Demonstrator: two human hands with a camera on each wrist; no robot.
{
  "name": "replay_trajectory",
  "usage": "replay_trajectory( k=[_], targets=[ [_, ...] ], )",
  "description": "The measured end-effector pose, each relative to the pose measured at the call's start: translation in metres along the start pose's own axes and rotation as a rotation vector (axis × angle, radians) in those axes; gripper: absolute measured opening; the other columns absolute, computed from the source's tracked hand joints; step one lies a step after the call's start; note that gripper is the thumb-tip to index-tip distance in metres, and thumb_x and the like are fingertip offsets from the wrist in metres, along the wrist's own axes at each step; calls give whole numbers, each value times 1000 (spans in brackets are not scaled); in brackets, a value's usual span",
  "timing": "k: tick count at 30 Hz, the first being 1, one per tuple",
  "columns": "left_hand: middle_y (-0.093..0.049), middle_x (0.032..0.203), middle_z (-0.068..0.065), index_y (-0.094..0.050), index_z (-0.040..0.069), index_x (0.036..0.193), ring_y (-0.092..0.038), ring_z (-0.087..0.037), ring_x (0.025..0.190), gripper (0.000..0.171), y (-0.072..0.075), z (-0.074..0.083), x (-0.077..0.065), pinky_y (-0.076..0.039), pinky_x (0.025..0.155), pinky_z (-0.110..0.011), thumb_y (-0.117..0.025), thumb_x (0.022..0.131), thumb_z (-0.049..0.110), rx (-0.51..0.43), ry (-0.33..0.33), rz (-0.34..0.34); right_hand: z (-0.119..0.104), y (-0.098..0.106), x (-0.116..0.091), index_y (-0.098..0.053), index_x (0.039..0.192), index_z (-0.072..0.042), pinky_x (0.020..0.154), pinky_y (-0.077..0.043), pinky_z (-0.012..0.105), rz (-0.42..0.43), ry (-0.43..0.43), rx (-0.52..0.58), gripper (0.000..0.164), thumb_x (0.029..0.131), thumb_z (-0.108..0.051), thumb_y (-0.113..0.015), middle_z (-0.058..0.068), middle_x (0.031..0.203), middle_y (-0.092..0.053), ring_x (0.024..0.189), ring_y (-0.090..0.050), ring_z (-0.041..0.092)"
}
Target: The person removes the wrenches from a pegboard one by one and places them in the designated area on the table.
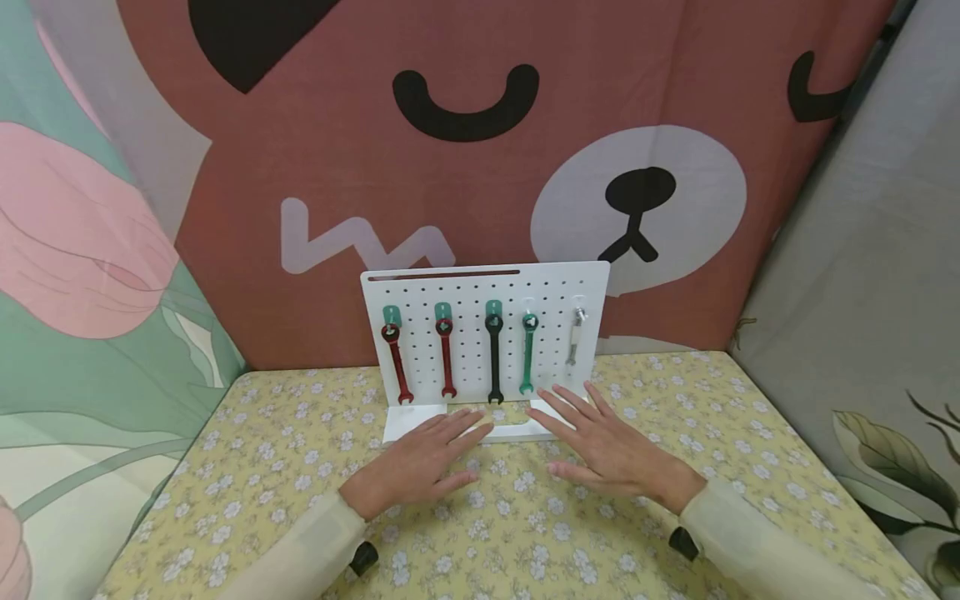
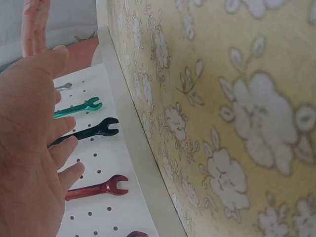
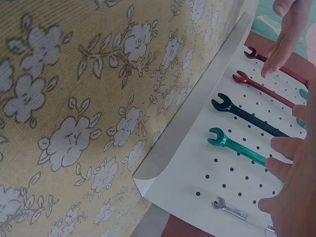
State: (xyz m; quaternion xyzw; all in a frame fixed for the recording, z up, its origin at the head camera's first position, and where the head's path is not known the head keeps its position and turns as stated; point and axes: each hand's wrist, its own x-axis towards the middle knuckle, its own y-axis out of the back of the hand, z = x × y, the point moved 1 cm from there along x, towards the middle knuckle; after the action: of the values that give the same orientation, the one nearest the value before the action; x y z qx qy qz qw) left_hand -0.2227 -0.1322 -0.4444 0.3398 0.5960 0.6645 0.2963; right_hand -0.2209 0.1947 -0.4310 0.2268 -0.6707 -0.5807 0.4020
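Observation:
Both hands hover with fingers extended before a white pegboard (image 1: pixel 468 367) that stands on the table, and neither holds anything. My left hand (image 1: pixel 420 462) is over the left front of the board's base, palm down. To the right, my right hand (image 1: pixel 607 446) spreads its fingers near the base's right end. Five wrenches hang in a row: a dark red wrench (image 1: pixel 397 367), a second red wrench (image 1: pixel 446 358), a black wrench (image 1: pixel 494 358), a green wrench (image 1: pixel 528 354) and a smaller silver wrench (image 1: pixel 574 337). The right fingertips overlap the board's lower right in the head view.
A yellow flowered cloth (image 1: pixel 510 533) covers the table. Behind the board hangs a brown fabric backdrop (image 1: pixel 337 167) with a cartoon face, and patterned curtains (image 1: pixel 75 250) close in the sides. Green hooks (image 1: pixel 443 311) hold some wrenches.

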Motion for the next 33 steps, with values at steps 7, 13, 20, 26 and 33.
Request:
replay_trajectory(
  k=[7, 13, 20, 26, 33],
  targets=[
    [-21, 169, -8, -21, 19, 166, -22, -23, 153, 68, 4, -1, -1, -24, 119, -49, -49, 109, 44, -1, 11, 34, 0, 2, -1, -26, 165, -19, 113, -10, 71, 14, -20, 20, 74, 105, -54, -50, 8, 171, -14, 154, -14, 33],
    [-23, 168, -9, -25, 16, 165, -23, -24, 153, 69, 10, -1, -4, -25, 118, -49, -54, 108, 40, 17, 7, 85, -2, 6, -2, -20, 167, -24, 114, -10, 70, 28, -25, 34, 76, 105, -53, -53, 8, 171, -14, 154, -16, 34],
    [-19, 169, -8, -21, 19, 166, -20, -23, 153, 68, 16, -3, -9, -24, 119, -48, -48, 110, 45, 40, 21, 85, -4, 9, -2, -30, 164, -16, 115, -12, 68, 44, -22, 44, 74, 104, -49, -57, 9, 170, -15, 152, -20, 37],
    [-22, 169, -8, -25, 20, 166, -25, -27, 152, 67, 23, -6, -14, -28, 116, -53, -51, 108, 43, 12, 66, 160, -3, 11, -2, -27, 165, -17, 116, -15, 63, 60, -27, 17, 73, 105, -48, -55, 10, 170, -16, 152, -21, 38],
    [-31, 164, -14, -32, 11, 163, -33, -30, 148, 66, 37, -16, -21, -35, 112, -54, -48, 109, 47, 27, 56, 318, 0, 14, -2, -24, 165, -19, 116, -21, 60, 66, -56, 5, 74, 105, -45, -58, 10, 169, -20, 151, -24, 35]
  ],
)
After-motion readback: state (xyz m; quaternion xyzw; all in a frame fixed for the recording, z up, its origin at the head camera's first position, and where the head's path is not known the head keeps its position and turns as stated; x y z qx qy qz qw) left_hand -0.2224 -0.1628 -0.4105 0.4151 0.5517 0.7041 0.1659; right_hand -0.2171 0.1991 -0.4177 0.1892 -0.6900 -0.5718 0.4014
